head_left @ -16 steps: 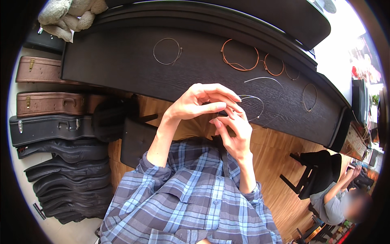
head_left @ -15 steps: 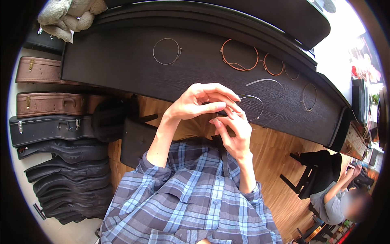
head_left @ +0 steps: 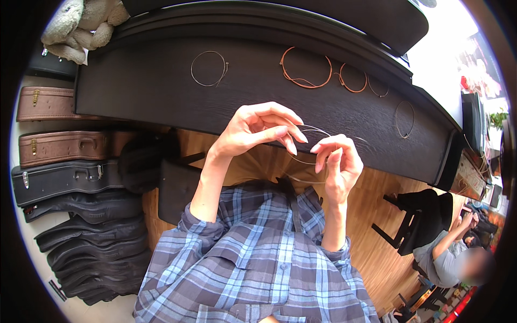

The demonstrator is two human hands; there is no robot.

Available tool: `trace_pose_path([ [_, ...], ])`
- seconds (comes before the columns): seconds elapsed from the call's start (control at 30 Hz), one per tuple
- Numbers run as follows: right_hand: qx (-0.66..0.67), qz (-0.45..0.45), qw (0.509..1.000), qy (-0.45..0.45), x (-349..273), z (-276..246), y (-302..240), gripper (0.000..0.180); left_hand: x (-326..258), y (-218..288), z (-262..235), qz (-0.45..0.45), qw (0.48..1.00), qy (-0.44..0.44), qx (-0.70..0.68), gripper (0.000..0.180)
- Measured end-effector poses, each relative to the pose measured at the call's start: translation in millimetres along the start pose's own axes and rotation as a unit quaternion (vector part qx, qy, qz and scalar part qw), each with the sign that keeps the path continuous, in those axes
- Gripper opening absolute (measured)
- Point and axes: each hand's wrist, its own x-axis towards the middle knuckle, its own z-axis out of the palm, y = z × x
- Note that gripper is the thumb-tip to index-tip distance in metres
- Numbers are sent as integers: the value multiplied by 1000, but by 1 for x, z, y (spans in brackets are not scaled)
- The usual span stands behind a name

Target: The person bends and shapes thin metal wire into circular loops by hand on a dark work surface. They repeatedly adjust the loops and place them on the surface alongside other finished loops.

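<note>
Between my hands, above the front edge of a black lid (head_left: 151, 81), is a thin, silvery coiled instrument string (head_left: 306, 162). My left hand (head_left: 253, 130) pinches one side of its loops, fingers curled over the wire. On the other side, my right hand (head_left: 340, 164) has thumb and fingertips closed on the string. Loose strands curve out past both hands, and their ends are hard to make out. On the lid lie a silvery coil (head_left: 192, 70), a large copper-coloured coil (head_left: 330, 70), a smaller copper-coloured coil (head_left: 353, 91), a thin dark coil (head_left: 381, 96) and another thin coil (head_left: 413, 118).
Brown and black instrument cases (head_left: 56, 148) are stacked at the left, with soft black bags (head_left: 97, 237) below them. A black stool (head_left: 180, 191) stands beside my left arm. A grey plush toy (head_left: 81, 29) sits at the far left. Another person (head_left: 444, 258) sits at the right.
My hands have moved apart, the right one shifting to the right. The string's loops now span the gap between them. My view has shifted slightly.
</note>
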Motion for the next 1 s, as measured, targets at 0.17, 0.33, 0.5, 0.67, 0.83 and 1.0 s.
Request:
trace_pose_path([
  [0.17,0,60,997,44,0,1,-13,11,0,0,1,-3,1000,15,18,27],
  [0.33,-54,80,994,47,0,-1,-20,5,3,-2,4,36,998,44,39,19],
  [0.5,-134,41,989,49,2,-1,-18,1,3,8,12,-22,994,98,50,18],
  [0.67,-108,63,990,60,3,-1,-20,2,-7,20,34,-29,996,87,14,25],
  [0.83,-71,62,993,64,5,-1,-18,2,-16,19,49,-88,991,80,-55,41],
  [1.0,-41,42,996,72,4,-1,-14,3,-17,19,52,-161,980,108,-33,55],
])
